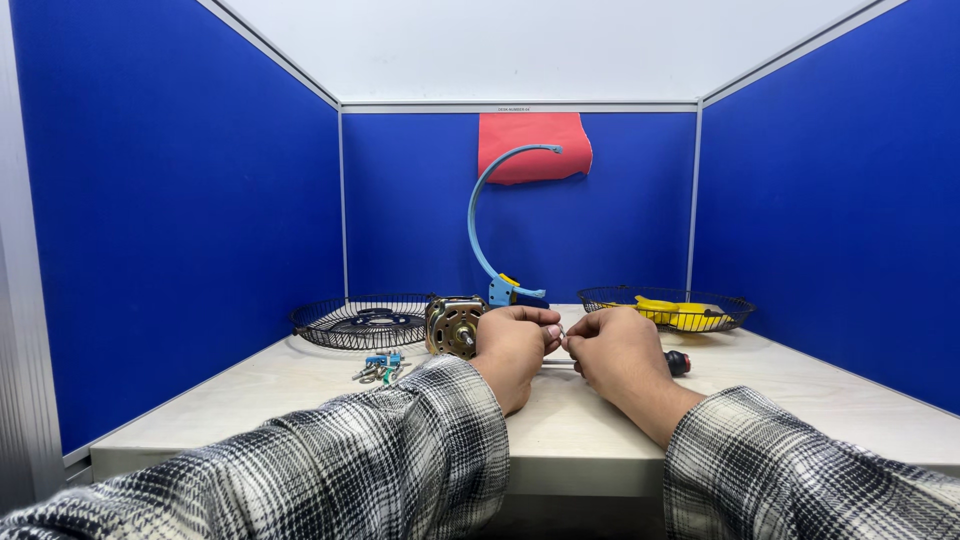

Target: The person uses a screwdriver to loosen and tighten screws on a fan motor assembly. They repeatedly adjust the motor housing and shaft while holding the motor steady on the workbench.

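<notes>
— Grip? 
— Left hand point(515, 347) and right hand point(617, 352) curled, fingertips point(553, 331) pinched together over the middle of the tabletop point(570, 430). Pinching something tiny between them; too small to name, mostly hidden by the fingers.

— Anything under the hands? 
— Screwdriver point(677, 362), lying on the tabletop just behind the right hand. Only the black and red handle end showing; thin shaft barely seen between the two hands, rest covered. Touching the right hand or not: cannot tell.

— Left of the hands? 
— Fan motor point(453, 326), metal, just beside the left hand, partly blocked by the knuckles. Further left, near the back left corner, black wire fan guard point(360, 322) lying flat. In front of it, a small heap of screws and bits point(381, 368), blue and silver, too small to sort.

— Behind? 
— Blue curved arm point(484, 215) rising from a blue base at the back edge, base half hidden behind the left hand. Red cloth point(534, 146) on the blue back wall, upper tip of the arm across it.

— Right side? 
— Second wire guard point(667, 298) toward the back right corner, holding yellow parts point(678, 314); shape hard to make out through the wires.

— Arms? 
— Checked sleeves point(400, 450), cut off by the bottom edge.
</notes>
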